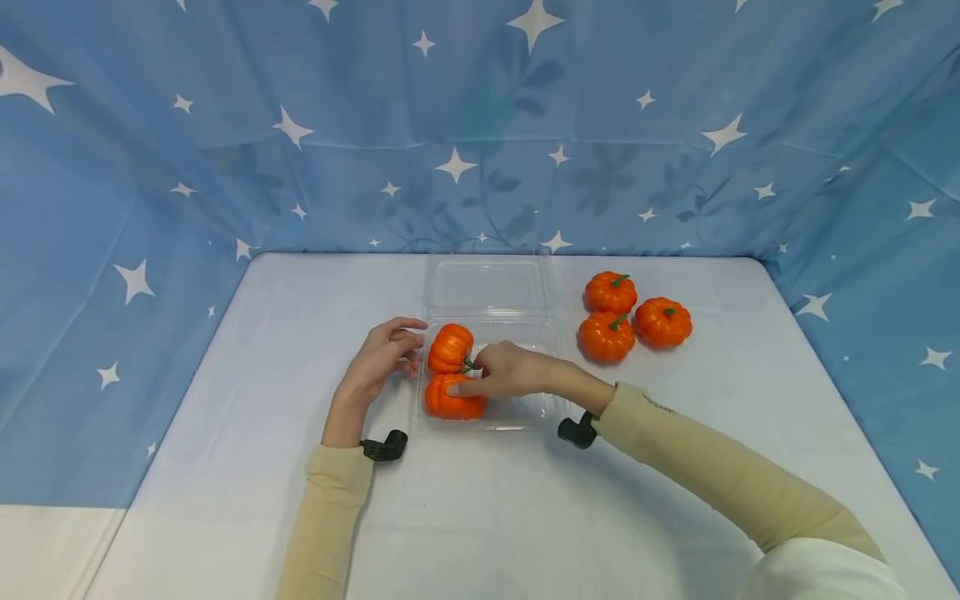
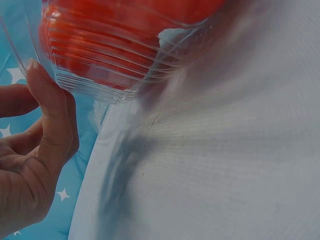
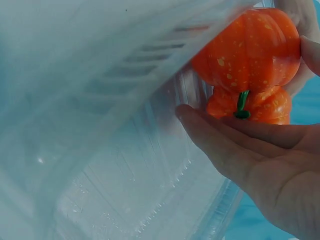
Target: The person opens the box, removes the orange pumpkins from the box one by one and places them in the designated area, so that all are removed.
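Two orange toy pumpkins, the rear one (image 1: 451,348) and the front one (image 1: 454,397), sit in the left part of a clear plastic clamshell box (image 1: 528,410). Over the box is my right hand (image 1: 513,371). Its thumb touches the front pumpkin, while its fairly straight fingers (image 3: 225,145) extend past a green stem (image 3: 242,104) without wrapping round either pumpkin. My left hand (image 1: 381,358) stands at the box's left side, fingers loosely bent. In the left wrist view, one fingertip (image 2: 34,65) is at the clear box edge; whether it touches cannot be told.
The box's clear lid (image 1: 487,287) lies folded back behind it. Right of the box, three more pumpkins (image 1: 606,337) stand grouped on the white table (image 1: 465,517). A blue star-patterned curtain (image 1: 480,125) borders the table at the back and sides.
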Demonstrator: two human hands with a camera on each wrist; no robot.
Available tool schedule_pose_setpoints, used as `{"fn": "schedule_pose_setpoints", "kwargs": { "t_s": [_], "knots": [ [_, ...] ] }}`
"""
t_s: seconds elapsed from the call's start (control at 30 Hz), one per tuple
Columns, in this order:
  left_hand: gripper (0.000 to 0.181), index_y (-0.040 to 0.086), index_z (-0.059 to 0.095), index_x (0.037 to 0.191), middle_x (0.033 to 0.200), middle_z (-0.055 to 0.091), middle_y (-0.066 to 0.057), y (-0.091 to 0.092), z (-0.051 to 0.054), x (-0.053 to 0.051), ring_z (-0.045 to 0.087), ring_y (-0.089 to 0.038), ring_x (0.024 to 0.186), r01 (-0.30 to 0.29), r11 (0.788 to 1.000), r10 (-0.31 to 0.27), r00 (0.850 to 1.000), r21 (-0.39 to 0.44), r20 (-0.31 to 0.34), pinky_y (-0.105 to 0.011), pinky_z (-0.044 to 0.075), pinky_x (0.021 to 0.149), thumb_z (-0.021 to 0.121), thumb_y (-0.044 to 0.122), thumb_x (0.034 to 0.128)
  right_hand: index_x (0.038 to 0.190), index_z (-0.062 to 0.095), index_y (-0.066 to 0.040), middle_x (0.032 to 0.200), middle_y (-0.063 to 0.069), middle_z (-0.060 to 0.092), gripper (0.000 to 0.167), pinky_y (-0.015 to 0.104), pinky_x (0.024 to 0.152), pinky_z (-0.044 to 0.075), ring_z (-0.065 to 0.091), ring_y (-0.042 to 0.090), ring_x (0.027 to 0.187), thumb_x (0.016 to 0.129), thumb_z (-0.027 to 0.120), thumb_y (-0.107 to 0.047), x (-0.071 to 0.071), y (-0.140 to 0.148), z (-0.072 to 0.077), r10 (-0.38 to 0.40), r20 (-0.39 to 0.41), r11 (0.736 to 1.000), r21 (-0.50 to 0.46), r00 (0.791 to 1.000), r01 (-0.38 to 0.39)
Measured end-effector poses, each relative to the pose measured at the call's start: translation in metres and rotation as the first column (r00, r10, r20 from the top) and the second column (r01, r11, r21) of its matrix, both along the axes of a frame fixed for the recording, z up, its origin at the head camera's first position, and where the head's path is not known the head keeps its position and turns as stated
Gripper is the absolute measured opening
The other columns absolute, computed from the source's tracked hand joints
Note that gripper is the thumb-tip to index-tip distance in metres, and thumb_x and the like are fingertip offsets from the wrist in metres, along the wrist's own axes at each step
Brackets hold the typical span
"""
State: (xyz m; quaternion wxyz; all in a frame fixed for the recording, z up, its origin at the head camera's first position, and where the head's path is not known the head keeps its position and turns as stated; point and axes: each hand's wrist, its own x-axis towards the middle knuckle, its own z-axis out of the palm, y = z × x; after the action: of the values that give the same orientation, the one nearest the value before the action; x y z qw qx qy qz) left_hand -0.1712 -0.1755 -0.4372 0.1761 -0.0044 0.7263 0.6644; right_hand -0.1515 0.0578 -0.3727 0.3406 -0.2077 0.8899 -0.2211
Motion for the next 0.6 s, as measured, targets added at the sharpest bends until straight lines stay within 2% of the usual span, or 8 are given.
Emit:
{"fn": "schedule_pose_setpoints", "kwargs": {
  "t_s": [0.13, 0.3, 0.6],
  "knots": [
    [0.038, -0.004, 0.053, 0.139, 0.086, 0.063, -0.006, 0.0006, 0.0001, 0.0003, 0.056, -0.014, 0.063, -0.003, 1.0, 0.003, 1.0, -0.001, 0.001, -0.024, 0.055, 0.057, 0.053, 0.009, 0.1035, 0.069, 0.052, -0.014, 0.058, -0.003, 0.033, 0.05, 0.026, 0.054, 0.021, 0.033, 0.013, 0.055, 0.096, 0.066, -0.054, 0.0007, 0.0003, -0.0008, -0.007, 0.018, 1.0, 0.012, 1.0, 0.006],
    [0.037, -0.004, 0.053, 0.139, 0.089, 0.063, -0.009, 0.0011, 0.0005, 0.001, 0.056, -0.014, 0.063, -0.005, 1.0, 0.005, 1.0, -0.003, -0.002, -0.024, 0.055, 0.057, 0.054, 0.009, 0.1035, 0.065, 0.051, -0.015, 0.058, -0.003, 0.034, 0.052, 0.026, 0.056, 0.022, 0.036, 0.012, 0.056, 0.097, 0.064, -0.054, 0.0028, 0.001, -0.0048, 0.002, 0.055, 1.0, -0.024, 0.998, -0.001],
    [0.039, -0.005, 0.053, 0.139, 0.089, 0.063, -0.01, 0.0015, -0.0009, -0.0005, 0.056, -0.015, 0.063, -0.004, 1.0, 0.004, 1.0, -0.003, -0.001, -0.024, 0.055, 0.056, 0.054, 0.009, 0.1033, 0.063, 0.053, -0.015, 0.057, -0.004, 0.035, 0.048, 0.025, 0.055, 0.022, 0.036, 0.011, 0.055, 0.096, 0.07, -0.046, 0.0057, -0.0001, -0.0038, -0.008, 0.051, 0.998, -0.063, 0.999, 0.011]
  ]
}}
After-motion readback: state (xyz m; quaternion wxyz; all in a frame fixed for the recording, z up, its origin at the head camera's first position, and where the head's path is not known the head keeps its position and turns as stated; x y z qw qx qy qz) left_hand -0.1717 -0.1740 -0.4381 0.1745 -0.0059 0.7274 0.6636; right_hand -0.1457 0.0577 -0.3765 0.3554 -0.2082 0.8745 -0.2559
